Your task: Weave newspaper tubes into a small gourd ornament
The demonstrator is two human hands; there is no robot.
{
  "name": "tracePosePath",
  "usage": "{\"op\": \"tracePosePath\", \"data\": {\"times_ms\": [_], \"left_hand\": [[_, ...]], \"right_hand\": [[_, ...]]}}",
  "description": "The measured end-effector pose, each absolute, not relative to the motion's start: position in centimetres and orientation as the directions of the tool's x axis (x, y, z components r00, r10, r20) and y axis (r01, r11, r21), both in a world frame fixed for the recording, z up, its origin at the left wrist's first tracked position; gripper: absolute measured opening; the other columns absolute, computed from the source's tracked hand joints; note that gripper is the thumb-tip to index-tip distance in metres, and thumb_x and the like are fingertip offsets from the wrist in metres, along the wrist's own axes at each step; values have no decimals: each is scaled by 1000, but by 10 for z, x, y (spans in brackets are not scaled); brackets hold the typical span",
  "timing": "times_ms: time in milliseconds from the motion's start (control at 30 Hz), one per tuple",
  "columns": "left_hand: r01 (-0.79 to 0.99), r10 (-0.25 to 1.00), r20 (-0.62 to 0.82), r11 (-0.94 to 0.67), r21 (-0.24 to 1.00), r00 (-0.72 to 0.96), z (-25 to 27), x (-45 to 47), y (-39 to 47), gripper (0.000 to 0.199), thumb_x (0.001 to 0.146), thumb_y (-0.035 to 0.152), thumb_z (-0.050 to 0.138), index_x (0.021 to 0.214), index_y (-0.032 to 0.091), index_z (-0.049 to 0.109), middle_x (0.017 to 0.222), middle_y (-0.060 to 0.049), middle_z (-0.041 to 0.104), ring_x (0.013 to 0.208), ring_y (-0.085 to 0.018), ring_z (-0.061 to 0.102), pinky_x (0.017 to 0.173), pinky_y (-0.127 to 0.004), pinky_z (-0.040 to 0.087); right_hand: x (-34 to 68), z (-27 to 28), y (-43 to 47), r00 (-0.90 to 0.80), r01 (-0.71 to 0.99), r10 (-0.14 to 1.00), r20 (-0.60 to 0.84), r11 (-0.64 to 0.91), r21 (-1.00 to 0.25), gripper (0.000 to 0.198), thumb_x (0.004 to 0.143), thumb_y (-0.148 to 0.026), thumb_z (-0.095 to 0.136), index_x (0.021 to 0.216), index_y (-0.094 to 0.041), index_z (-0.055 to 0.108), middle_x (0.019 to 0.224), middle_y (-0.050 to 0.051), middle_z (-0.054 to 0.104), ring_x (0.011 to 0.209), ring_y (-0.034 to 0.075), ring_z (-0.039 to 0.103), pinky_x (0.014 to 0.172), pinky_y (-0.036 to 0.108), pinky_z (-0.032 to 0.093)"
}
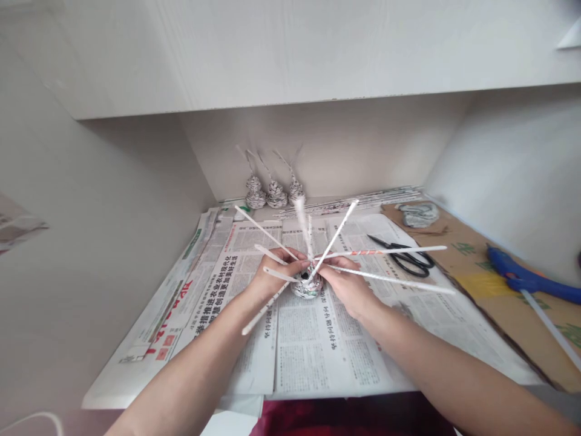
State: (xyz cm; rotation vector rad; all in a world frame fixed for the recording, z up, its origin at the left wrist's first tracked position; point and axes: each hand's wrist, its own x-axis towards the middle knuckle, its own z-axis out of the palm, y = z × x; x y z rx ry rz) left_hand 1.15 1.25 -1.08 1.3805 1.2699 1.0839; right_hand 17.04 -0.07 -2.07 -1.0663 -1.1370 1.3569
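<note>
Above the newspaper [313,369] covering the table [106,393], 2 bare hands are holding a woven paper piece [307,290] between them. The left hand [280,266] is closing its thumb and fingers on the left side of the rim. The right hand [347,283] is gripping the right side with bent fingers; its fingertips are partly hiding behind paper strips [336,235]. These strips are radiating outward from the piece; 1 is blurring. Scissors [384,243] are lying to the right, partly under a strip. Further right, a blue glue gun [526,280] is resting on cardboard [467,281]. Against the back wall, 3 gourd-shaped paper figures [276,198] are standing beside loose paper sticks [363,203].
</note>
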Motion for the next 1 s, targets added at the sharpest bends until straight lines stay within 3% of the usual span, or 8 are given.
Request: {"op": "tracePosePath", "data": {"times_ms": [200,433,633,833,1000], "left_hand": [[269,990,62,-94,959,125,-1,10,9,19,70,31,69,76,13,70,72,-6,71,66,-18,64,61,-26,49],[296,983,162,-180,938,84,-9,12,12,29,69,41,71,69,12,69,63,-5,68,59,-16,60,55,-24,44],[253,968,229,-247,935,100,-13,15,11,25,76,39,65,71,14,67,62,-2,64,57,-12,55,54,-21,42],[203,972,230,-233,951,39,-19,20,10,25,76,39,64,70,14,65,57,1,58,53,-10,49,49,-20,37],[199,974,227,-222,955,-3,-21,21,12,25,75,37,66,66,14,64,56,2,56,51,-8,47,49,-19,35]], "right_hand": [[171,-29,1,-56,-33,998,36,34,-999,15,75,-32,66,73,-17,67,63,0,67,57,13,59,56,24,44],[171,-31,3,-116,-119,993,23,9,-993,14,74,-30,67,68,-17,63,57,-2,63,51,12,54,52,24,42],[167,-29,2,-110,-285,993,30,-2,-959,13,72,-28,68,78,-19,62,66,-2,64,61,14,58,60,26,45],[170,-32,5,-65,-153,987,148,137,-979,17,76,-29,66,71,-19,54,61,-3,58,58,12,54,57,25,43],[171,-34,5,-122,-190,986,113,89,-978,19,79,-30,63,71,-21,48,57,-5,56,49,11,51,50,24,42]]}}
